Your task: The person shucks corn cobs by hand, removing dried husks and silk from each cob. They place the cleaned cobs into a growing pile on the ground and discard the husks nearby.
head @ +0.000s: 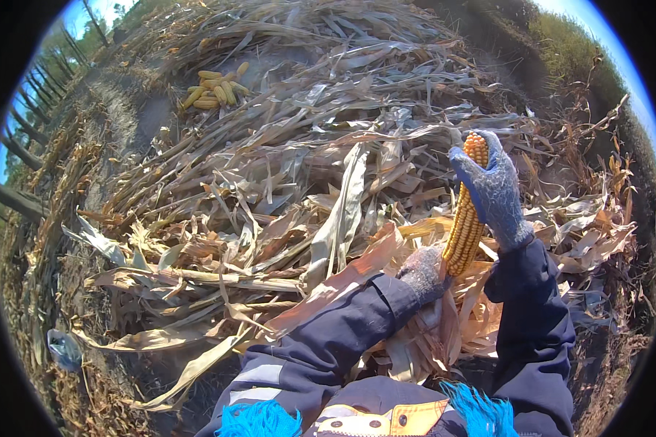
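A ripe yellow ear of corn [463, 235] stands tilted in front of me, its kernels bare along most of its length. My right hand [495, 188], in a blue and grey work glove, is wrapped around its upper part, thumb on the near side. Lower down, my left hand [423, 270] in a matching glove grips around the base of the ear; its fingers are mostly hidden. Peeled dry husk [459, 322] hangs below the base, over a heap of loose husks. A long reddish husk leaf [355, 276] lies along my left forearm.
Cut dry corn stalks [284, 136] cover the ground ahead in a thick layer. Several husked ears [216, 90] lie piled at the far left. A crumpled plastic item [64, 348] is on the ground at left. Leaning trunks [19, 202] edge the left; brush [574, 49] grows at upper right.
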Demonstrator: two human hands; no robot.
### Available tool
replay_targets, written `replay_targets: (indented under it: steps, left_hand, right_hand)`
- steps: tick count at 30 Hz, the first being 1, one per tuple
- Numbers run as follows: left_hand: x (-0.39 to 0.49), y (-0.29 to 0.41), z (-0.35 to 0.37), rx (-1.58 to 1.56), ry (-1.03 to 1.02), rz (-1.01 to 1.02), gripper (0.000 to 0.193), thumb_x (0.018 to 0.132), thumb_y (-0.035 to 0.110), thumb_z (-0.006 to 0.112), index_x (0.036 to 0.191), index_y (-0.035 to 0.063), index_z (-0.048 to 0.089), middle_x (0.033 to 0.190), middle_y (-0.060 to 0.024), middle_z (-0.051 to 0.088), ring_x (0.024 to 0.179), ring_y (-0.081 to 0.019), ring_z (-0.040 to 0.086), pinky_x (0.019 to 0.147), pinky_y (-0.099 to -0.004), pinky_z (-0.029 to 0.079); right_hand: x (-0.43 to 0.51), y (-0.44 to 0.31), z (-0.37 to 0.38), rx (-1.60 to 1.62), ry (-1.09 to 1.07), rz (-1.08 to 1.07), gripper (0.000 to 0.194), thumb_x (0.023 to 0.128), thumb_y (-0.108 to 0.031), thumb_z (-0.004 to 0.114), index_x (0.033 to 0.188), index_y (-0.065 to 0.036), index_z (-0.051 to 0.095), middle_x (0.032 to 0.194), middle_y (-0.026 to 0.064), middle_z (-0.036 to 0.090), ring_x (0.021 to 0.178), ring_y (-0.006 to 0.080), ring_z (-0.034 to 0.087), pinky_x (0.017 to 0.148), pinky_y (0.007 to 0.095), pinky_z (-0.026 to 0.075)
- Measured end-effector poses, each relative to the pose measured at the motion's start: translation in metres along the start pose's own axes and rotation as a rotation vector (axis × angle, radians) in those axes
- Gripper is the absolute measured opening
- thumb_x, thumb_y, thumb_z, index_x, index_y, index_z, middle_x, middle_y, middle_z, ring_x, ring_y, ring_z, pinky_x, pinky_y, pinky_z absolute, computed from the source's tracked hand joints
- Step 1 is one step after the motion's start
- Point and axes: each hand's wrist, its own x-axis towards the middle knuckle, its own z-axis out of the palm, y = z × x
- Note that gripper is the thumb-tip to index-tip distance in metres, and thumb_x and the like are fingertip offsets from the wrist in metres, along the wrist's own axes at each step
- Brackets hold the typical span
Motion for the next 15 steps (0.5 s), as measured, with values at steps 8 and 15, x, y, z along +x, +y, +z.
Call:
replay_targets:
  steps: [8, 15]
  left_hand:
    - [0.003, -0.002, 0.043, 0.122, -0.186, 0.166, 0.031, 0.092, 0.03, 0.064, 0.111, 0.0079, 0.073, 0.094, -0.0185, 0.074, 0.089, -0.0394, 0.073, 0.075, -0.0469, 0.058]
    - [0.02, -0.034, 0.029, -0.425, -0.204, 0.133, 0.032, 0.097, 0.028, 0.068, 0.124, 0.0101, 0.069, 0.109, -0.0152, 0.073, 0.101, -0.0353, 0.07, 0.092, -0.0406, 0.056]
  right_hand:
    - [0.032, 0.055, 0.066, -0.564, -0.87, 0.055, 0.053, 0.086, -0.04, 0.074, 0.119, 0.0, 0.061, 0.108, 0.0281, 0.071, 0.104, 0.0437, 0.07, 0.09, 0.0484, 0.054]
    - [0.096, 0.049, 0.135, -0.56, -0.697, 0.082, 0.063, 0.088, -0.042, 0.073, 0.132, -0.001, 0.057, 0.108, 0.0278, 0.072, 0.108, 0.0437, 0.07, 0.094, 0.0494, 0.055]
